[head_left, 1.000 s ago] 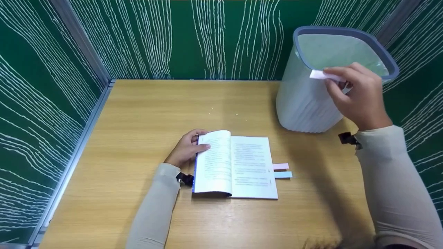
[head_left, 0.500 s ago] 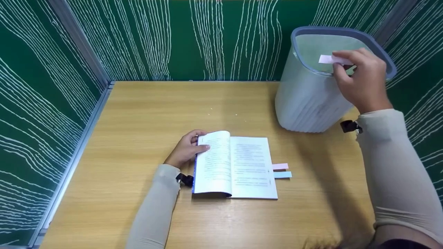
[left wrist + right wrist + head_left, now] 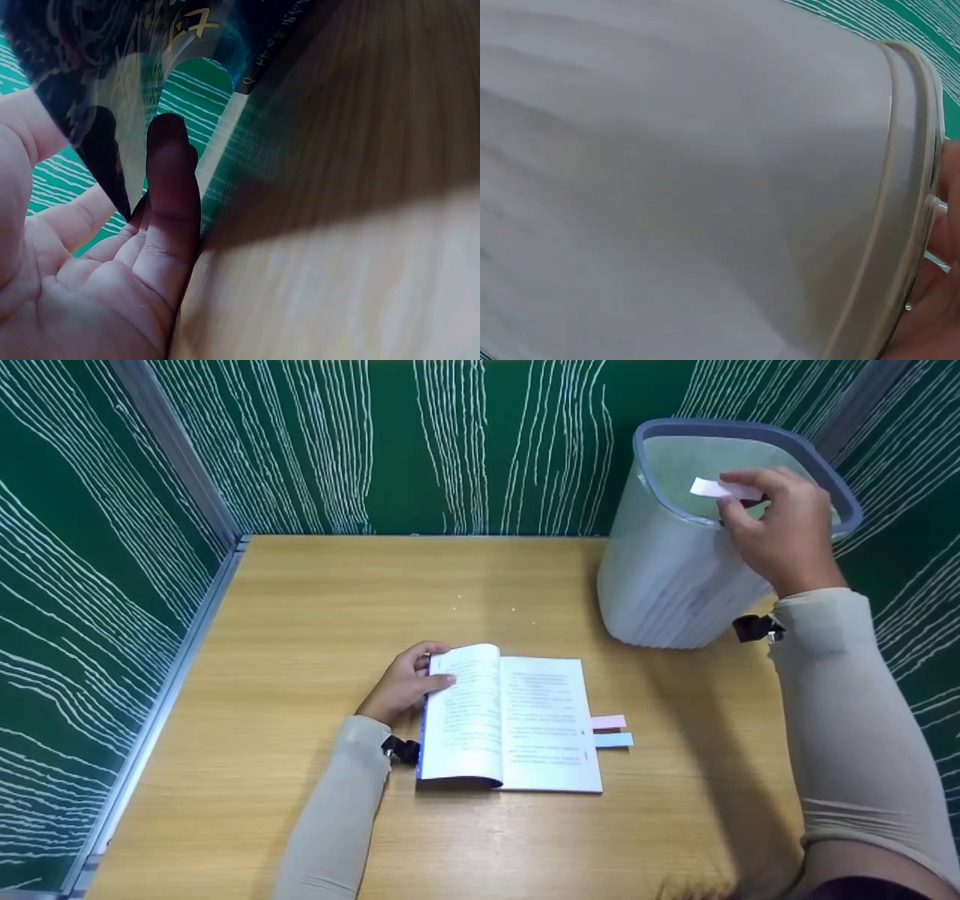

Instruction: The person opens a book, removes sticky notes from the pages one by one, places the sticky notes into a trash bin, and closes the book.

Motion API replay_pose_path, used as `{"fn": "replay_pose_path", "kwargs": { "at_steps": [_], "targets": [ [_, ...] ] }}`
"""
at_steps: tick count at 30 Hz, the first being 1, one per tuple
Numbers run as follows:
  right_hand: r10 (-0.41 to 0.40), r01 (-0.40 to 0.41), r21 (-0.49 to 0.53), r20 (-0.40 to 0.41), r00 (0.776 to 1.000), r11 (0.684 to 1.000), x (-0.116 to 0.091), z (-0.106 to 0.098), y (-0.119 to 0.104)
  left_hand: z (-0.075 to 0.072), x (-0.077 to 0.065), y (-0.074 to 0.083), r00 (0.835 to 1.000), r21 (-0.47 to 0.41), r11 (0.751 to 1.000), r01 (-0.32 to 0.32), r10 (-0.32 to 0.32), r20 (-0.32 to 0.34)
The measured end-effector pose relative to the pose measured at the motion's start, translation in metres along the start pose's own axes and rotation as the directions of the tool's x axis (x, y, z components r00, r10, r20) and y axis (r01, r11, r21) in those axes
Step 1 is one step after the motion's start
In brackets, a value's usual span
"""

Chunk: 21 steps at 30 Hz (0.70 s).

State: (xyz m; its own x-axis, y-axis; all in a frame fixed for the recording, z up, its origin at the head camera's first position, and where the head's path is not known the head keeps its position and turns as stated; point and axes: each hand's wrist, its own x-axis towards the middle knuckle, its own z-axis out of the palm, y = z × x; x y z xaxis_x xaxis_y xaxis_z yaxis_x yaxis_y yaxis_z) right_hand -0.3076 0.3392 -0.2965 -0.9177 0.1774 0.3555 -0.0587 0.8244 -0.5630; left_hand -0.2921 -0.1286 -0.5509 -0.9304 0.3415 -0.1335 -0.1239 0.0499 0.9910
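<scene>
The honey-brown, wood-grained desk [image 3: 337, 607] meets green panels [image 3: 397, 450] streaked with wavy white lines along its far edge. A white-paged, grey-printed open paper book [image 3: 540, 697] has a dark cover [image 3: 60, 52] with gold characters, a flat pink paper tab [image 3: 608, 722] and a flat light-blue paper tab [image 3: 613, 740]. The whitish plastic bin [image 3: 660, 577] has a blue-grey rim [image 3: 720, 429]; the thin paper strip [image 3: 705, 487] is pinkish white.

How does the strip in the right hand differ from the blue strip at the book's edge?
The held strip looks pale pinkish white, while the blue strip is light blue. The held strip is pinched in the right hand and appears over the mouth of the bin; the blue strip sticks out past the right edge of the open book. Both are narrow strips.
</scene>
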Motion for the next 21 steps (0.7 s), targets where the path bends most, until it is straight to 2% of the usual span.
{"fn": "replay_pose_path", "kwargs": {
  "at_steps": [14,21],
  "targets": [
    [0.033,-0.034,0.064,0.007,0.999,0.997,0.0011,0.0045,0.0026,0.0001,-0.0003,-0.0002,1.0,0.002,1.0,0.022,-0.022,-0.001],
    [0.045,-0.046,0.055,0.025,0.999,0.997,0.0014,0.0026,0.0025,0.0013,0.0005,-0.0014,1.0,0.004,1.0,0.021,-0.021,-0.01]
  ]
}}
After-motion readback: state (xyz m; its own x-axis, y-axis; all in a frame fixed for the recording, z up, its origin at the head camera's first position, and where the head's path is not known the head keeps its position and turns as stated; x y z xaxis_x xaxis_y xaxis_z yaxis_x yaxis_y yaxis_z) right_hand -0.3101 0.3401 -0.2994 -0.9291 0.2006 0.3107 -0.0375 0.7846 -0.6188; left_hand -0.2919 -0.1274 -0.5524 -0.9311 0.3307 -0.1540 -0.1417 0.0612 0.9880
